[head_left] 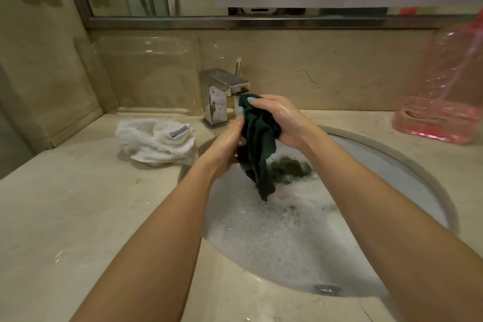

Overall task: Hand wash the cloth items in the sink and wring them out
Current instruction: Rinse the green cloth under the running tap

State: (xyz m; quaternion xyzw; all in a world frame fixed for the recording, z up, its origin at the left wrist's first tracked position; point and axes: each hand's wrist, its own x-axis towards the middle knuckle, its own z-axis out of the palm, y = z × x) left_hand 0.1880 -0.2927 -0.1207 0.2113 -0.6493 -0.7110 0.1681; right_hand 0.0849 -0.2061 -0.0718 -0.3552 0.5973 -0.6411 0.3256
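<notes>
A dark green cloth (258, 144) hangs wet above the sink (407, 165), its lower tip touching the foamy water (274, 230). My left hand (227, 142) grips the cloth from the left side. My right hand (279, 119) holds its bunched top, fingers curled over it just under the faucet spout. Another dark green cloth (290, 168) lies partly sunk in the suds behind the hanging one. A white towel (156, 141) lies crumpled on the counter left of the sink.
A square chrome faucet (222, 94) stands behind the sink with water running from it. A pink plastic bag (444, 102) sits on the counter at the right. A clear plastic container (149, 73) leans against the back wall at the left. A mirror runs above.
</notes>
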